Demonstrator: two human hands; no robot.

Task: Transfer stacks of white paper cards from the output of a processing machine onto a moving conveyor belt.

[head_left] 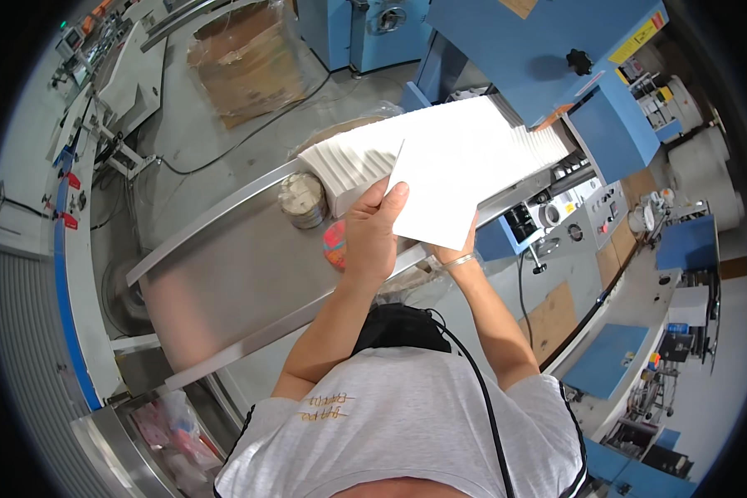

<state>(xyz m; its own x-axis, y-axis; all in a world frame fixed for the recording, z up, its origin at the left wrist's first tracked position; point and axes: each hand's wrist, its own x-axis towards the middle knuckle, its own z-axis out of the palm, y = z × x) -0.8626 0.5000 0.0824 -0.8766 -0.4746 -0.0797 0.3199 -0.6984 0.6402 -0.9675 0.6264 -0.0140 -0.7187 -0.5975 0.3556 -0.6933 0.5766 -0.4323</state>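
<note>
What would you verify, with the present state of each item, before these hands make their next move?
1. Left hand secure on the white paper sheet: ok, thumb on top at its left edge.
2. Right hand secure on the sheet: cannot tell, its fingers are mostly hidden beneath.
3. Only one sheet held: cannot tell from this angle.
4. Row of white sheets supported: ok, it lies overlapping along the railed tray.
5. Row's near end clear of other things: not ok, a squat cylinder stands close beside it.
6. Wrists bare: not ok, a bracelet circles the right one.
</note>
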